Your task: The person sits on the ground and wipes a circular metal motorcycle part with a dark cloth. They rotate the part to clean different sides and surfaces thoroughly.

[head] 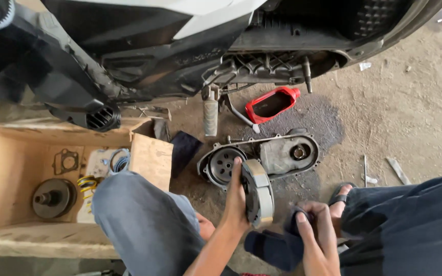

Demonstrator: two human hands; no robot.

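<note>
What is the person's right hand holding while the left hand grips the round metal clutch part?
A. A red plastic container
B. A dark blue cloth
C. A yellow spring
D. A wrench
B. The right hand clutches a dark blue cloth, while the left hand holds the round clutch part on edge beside it; the red container lies on the ground near the scooter.

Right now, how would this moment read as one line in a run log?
left hand: holds round clutch part on edge | right hand: grips dark cloth | cover: on ground | cardboard box: left, parts inside
</note>
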